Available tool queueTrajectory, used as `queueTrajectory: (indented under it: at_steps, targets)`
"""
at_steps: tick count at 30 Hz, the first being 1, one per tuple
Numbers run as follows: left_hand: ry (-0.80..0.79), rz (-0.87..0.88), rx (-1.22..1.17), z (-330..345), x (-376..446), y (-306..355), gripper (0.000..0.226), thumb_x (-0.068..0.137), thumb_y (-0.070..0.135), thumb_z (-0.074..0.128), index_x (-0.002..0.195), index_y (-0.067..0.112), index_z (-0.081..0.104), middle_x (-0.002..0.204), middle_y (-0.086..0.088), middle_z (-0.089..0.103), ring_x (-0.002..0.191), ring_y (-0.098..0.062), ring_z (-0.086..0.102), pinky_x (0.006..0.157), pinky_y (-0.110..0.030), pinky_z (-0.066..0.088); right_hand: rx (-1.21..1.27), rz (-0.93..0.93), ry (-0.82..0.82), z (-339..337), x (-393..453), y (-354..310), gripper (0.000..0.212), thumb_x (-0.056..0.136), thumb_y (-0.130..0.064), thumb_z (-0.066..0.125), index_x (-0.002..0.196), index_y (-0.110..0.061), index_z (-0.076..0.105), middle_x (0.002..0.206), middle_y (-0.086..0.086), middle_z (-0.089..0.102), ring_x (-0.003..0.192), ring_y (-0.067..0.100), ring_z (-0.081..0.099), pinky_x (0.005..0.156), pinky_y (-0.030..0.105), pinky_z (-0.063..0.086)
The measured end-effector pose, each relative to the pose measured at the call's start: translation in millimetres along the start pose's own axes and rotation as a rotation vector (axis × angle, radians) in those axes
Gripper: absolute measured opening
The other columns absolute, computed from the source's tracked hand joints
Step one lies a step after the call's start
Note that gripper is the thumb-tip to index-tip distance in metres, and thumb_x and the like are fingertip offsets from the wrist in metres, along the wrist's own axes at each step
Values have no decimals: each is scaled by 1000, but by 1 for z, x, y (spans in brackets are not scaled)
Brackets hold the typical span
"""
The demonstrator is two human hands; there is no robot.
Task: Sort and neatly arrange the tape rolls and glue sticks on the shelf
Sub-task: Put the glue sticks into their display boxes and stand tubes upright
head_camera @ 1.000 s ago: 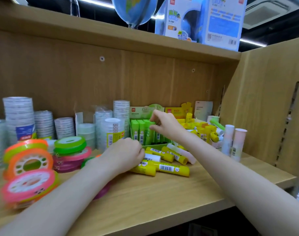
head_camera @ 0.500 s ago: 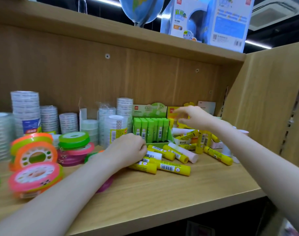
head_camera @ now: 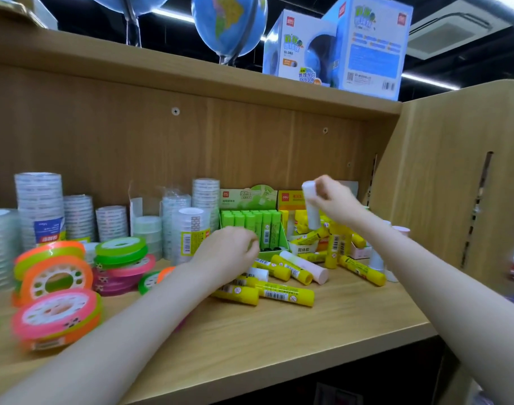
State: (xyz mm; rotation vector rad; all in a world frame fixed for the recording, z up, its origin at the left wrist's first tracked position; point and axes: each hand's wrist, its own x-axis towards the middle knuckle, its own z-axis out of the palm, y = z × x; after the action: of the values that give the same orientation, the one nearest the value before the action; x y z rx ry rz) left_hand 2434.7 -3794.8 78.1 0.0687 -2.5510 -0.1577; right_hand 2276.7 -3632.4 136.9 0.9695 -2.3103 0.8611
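My right hand (head_camera: 334, 200) grips a white glue stick (head_camera: 310, 206), held nearly upright above the yellow box (head_camera: 291, 197) at the back right. My left hand (head_camera: 226, 252) rests curled over loose yellow glue sticks (head_camera: 285, 293) lying on the shelf (head_camera: 279, 340); whether it holds one is hidden. A green box of upright green glue sticks (head_camera: 251, 226) stands behind it. A pink-white glue stick (head_camera: 305, 266) lies among the yellow ones. Coloured tape rolls (head_camera: 57, 276) lie stacked on the left, and clear tape stacks (head_camera: 39, 206) stand along the back.
The shelf's right side panel (head_camera: 454, 182) closes in the right end. Pink and white capped sticks (head_camera: 396, 232) stand against it. Globes (head_camera: 229, 21) and globe boxes (head_camera: 367, 45) sit on the upper shelf. Bare wood shows along the front edge.
My right hand has lifted a white glue stick out of the pile at the back right. My left hand has stayed on the loose yellow sticks.
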Motion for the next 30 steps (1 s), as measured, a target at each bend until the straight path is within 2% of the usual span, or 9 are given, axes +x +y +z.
queueTrajectory:
  at_steps: [3,6,9,13,16,18,21,25,30]
  targets:
    - [17,-11,-67,6,14,22,32,96,24,38,106,10,65,108,-8,66,99,-26,59,80,-35,49,365,106,107,-30,4,0,23,93,-12,51,115,-4,50,110,19,61,98,27,59,85,40,49]
    - [-6,4,-98,19,27,42,34,96,25,38,114,11,63,116,-9,64,107,-27,57,84,-35,47,272,35,93,-62,-2,6,27,95,-15,49,121,-7,50,99,11,59,85,19,57,68,27,45]
    - [-24,4,-172,28,39,55,33,97,25,39,117,12,62,120,-11,62,111,-29,55,89,-37,46,154,4,28,-90,-10,19,28,93,-21,54,120,-12,55,98,8,61,89,17,55,73,30,44]
    - [-10,25,-251,40,45,62,32,96,23,41,116,12,63,120,-9,63,114,-27,54,90,-35,45,396,88,149,-110,-29,30,28,92,-9,55,118,-4,51,103,11,59,77,10,59,58,14,50]
    - [-52,49,-202,45,44,55,34,96,25,42,123,14,59,126,-7,60,118,-24,52,92,-33,43,545,148,229,-118,-46,35,27,89,-9,59,113,-7,47,98,5,62,79,9,62,68,20,54]
    - [-47,34,-196,44,44,49,34,96,26,42,123,14,59,126,-6,60,117,-25,53,92,-36,44,403,164,300,-121,-55,39,29,85,-14,65,110,-8,50,86,0,62,76,7,60,66,18,52]
    - [-59,27,-161,45,42,51,34,97,26,40,123,14,59,124,-7,61,115,-27,54,92,-39,44,65,183,386,-120,-69,54,36,83,-17,67,114,-9,50,88,5,62,83,18,59,77,35,51]
    - [-84,12,-145,45,39,54,35,98,27,38,125,15,57,123,-7,61,113,-26,54,92,-39,45,-139,146,251,-102,-89,78,30,83,-10,63,111,-10,52,86,12,65,81,27,62,77,36,50]
    - [-83,12,-167,43,37,54,35,98,27,37,124,15,58,115,-6,65,98,-22,60,82,-33,48,-234,273,100,-84,-96,103,24,81,-10,64,104,-8,56,89,12,64,90,29,59,77,36,48]
